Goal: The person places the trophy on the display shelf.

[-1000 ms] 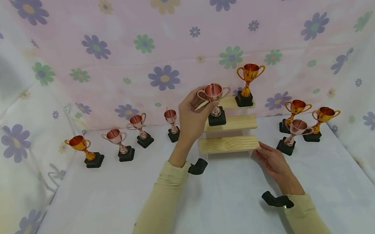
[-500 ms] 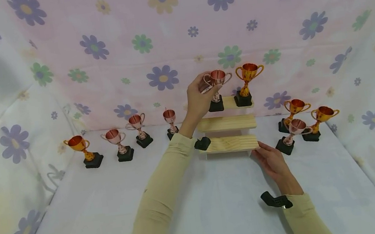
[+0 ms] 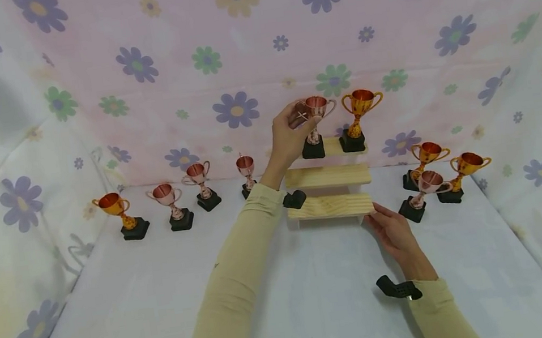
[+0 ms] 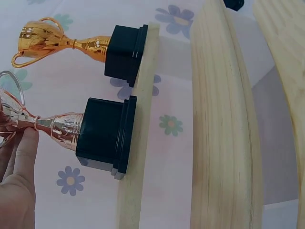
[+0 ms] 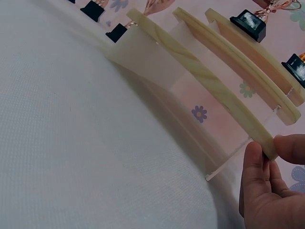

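My left hand (image 3: 289,135) pinches a rose-gold trophy cup (image 3: 314,136) by its bowl and stem. In the left wrist view the black base (image 4: 106,136) of that trophy is upright at the top shelf board (image 4: 138,157). A gold trophy (image 3: 359,117) stands on the same board, just to its right. My right hand (image 3: 395,238) grips the right end of the lowest wooden step (image 3: 330,207), thumb on top and fingers beneath, as the right wrist view shows. The middle step (image 3: 327,176) carries nothing.
Left of the stand, a gold trophy (image 3: 119,212) and several rose-gold trophies, one a rose-gold trophy (image 3: 172,205), stand in a row. On the right are two gold trophies, including a gold trophy (image 3: 463,173), and a rose-gold trophy (image 3: 420,195). A flowered cloth (image 3: 254,40) hangs behind.
My left hand has moved up and right, carrying the rose-gold trophy from in front of the stand to the top board beside the gold one. My right hand keeps its grip on the lowest step.
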A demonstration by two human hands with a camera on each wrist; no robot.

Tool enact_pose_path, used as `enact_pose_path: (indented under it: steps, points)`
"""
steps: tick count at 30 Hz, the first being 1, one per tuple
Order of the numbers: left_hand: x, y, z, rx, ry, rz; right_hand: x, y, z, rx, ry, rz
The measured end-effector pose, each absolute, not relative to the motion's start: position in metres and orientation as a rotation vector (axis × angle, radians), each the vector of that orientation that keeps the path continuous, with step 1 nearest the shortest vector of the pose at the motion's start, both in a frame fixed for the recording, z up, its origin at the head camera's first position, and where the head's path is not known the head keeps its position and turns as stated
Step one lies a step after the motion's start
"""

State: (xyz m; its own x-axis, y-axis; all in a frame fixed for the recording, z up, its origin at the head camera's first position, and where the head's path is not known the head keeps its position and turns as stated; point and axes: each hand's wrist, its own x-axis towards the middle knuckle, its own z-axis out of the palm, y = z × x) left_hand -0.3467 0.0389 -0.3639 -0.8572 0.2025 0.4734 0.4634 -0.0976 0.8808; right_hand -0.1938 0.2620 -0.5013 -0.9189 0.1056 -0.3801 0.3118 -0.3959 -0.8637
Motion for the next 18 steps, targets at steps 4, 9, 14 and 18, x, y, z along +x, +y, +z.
enact_pose_path:
  steps: [4, 9, 14, 18]
  points:
    - [-0.3474, 0.0388, -0.3647, -0.727, -1.965, -2.092, -0.1944, 0.2616, -0.5008, 0.592, 1.631, -2.465]
    - [-0.3474, 0.0413, -0.365, -0.739, -1.949, -2.106, -0.1939, 0.2625, -0.5001, 0.585, 1.619, -2.474]
    - [-0.3484, 0.0445, -0.3653, -0.759, -1.938, -2.118, -0.1933, 0.2627, -0.4995, 0.566, 1.629, -2.466]
    - [-0.3493, 0.0472, -0.3657, -0.741, -1.932, -2.136, -0.1927, 0.263, -0.4999, 0.571, 1.616, -2.46]
